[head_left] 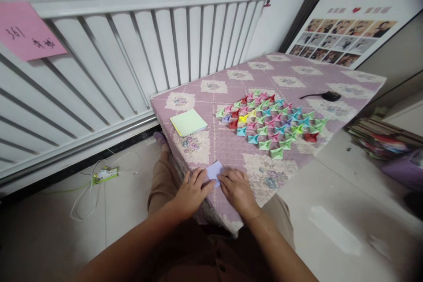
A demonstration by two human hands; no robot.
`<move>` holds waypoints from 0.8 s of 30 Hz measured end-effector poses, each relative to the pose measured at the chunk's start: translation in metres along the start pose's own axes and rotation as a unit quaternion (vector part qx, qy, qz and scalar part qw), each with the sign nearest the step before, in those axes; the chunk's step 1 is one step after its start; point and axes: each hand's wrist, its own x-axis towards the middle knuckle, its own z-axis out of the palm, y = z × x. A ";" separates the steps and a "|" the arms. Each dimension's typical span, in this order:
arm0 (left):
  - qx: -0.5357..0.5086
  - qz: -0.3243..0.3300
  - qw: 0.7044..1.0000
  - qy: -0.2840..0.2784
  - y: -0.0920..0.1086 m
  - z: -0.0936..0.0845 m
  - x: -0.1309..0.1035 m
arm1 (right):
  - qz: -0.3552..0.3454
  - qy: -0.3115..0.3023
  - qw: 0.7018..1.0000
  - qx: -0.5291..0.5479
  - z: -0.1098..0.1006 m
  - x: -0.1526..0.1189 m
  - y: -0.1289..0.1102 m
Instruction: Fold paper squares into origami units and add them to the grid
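Observation:
A small folded sheet of lavender origami paper lies near the front edge of the table. My left hand holds its left side down, with the fingers at the edge and the thumb along the bottom. At the lower right of the sheet, my right hand grips it with bent fingers; the fingertips partly hide the paper. Beyond my hands, several rows of folded paper pieces in green, pink, blue, red and yellow stand on the cloth. To the left rests a stack of square paper with a pale green sheet on top.
A quilted purple floral cloth covers the table. A black object with a thin handle lies at the far right. A white radiator lines the left wall. A power strip with cables lies on the floor.

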 end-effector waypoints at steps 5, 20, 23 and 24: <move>0.003 -0.011 1.000 0.015 0.003 0.001 0.002 | -0.004 -0.010 1.000 -0.014 -0.002 -0.004 -0.003; 0.015 -0.031 0.999 0.023 0.010 0.009 0.004 | -0.026 0.002 1.000 0.017 0.000 -0.013 -0.010; 0.009 -0.034 0.999 0.017 0.010 0.009 0.004 | -0.028 -0.015 0.999 0.007 0.002 -0.014 -0.011; 0.006 -0.033 0.999 0.014 0.010 0.009 0.004 | -0.023 -0.018 1.000 0.003 0.002 -0.016 -0.010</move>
